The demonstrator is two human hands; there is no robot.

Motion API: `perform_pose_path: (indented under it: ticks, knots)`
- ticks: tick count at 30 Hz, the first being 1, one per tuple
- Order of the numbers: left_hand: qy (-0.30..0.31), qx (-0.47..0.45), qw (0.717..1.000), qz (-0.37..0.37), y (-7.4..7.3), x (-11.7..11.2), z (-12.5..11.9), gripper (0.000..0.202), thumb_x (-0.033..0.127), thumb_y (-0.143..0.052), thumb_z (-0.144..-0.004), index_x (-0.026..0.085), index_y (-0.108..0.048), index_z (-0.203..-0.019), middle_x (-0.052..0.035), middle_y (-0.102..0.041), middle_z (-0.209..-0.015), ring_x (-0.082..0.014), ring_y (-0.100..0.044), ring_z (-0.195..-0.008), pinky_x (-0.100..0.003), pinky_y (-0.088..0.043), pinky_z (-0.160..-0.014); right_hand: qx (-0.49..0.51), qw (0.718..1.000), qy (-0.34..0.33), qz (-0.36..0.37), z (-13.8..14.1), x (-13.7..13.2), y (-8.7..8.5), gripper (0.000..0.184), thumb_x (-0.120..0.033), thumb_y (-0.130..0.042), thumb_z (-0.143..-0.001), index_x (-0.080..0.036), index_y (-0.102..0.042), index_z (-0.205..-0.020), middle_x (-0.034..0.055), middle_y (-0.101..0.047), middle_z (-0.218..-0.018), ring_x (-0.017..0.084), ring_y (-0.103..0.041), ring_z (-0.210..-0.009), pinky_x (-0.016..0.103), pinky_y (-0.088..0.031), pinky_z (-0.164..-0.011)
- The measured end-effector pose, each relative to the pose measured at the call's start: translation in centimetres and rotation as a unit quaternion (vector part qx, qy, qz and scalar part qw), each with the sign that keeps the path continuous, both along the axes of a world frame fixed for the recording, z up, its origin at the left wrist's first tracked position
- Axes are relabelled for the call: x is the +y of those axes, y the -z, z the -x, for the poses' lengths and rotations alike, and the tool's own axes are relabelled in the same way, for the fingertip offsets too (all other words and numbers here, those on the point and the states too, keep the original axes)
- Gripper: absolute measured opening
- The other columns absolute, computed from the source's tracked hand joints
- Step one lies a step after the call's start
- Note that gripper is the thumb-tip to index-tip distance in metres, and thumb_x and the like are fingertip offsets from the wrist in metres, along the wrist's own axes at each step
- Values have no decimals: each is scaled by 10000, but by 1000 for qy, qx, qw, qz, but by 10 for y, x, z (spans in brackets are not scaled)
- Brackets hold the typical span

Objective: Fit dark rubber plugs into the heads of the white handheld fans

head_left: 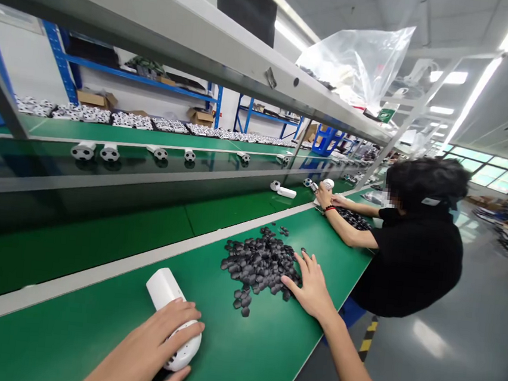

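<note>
My left hand [156,346] is wrapped round the rear end of a white cylindrical camera housing [167,293] that lies on the green bench [101,325]. My right hand [310,286] rests with fingers spread on the near edge of a heap of several small black parts [258,263]; nothing is seen gripped in it.
A co-worker in a black shirt [414,254] leans on the bench to the right, hands on a white housing [327,184]. White housings [82,150] ride the conveyor behind. A grey overhead shelf [161,32] carries a clear plastic bag [360,63]. The grey floor aisle [444,364] lies to the right.
</note>
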State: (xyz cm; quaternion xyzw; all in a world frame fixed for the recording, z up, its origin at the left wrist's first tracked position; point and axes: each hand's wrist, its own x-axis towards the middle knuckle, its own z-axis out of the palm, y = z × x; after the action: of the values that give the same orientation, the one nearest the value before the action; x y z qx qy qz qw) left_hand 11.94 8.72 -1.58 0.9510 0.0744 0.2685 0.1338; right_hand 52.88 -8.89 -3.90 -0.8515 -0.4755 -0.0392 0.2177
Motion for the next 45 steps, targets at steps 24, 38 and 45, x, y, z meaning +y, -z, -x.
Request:
perform_pose_path:
  ticks: [24,38,45]
  knots:
    - [-96,11,993,-71,-12,-2,-1,550,308,-721,-747,275,-652,-1292,-119,-663,-1239,-357,-603,-1125,-471,-498,-949,-67,989,-130,17,-17,70,-28,308,-420,-421,-1069,-236,-668,-1060,72,-649,-1024,211,-643,-826,293,-482,-760]
    - [-159,11,917,366,-10,9,24,548,409,-623,-922,319,-488,-1445,-32,-734,-1064,-214,-665,-817,-271,-493,-695,38,980,-136,-143,29,107,-70,373,-458,-367,-1074,-203,-600,-935,23,-642,-771,201,-581,-701,296,-426,-691]
    - [-127,-131,798,574,-19,22,20,638,454,-715,-878,271,-414,-1410,-28,-633,-978,-199,-645,-815,-263,-500,-627,114,932,-339,-65,142,173,-79,285,-393,-475,-1065,-220,-628,-898,9,-678,-832,180,-616,-765,276,-434,-725]
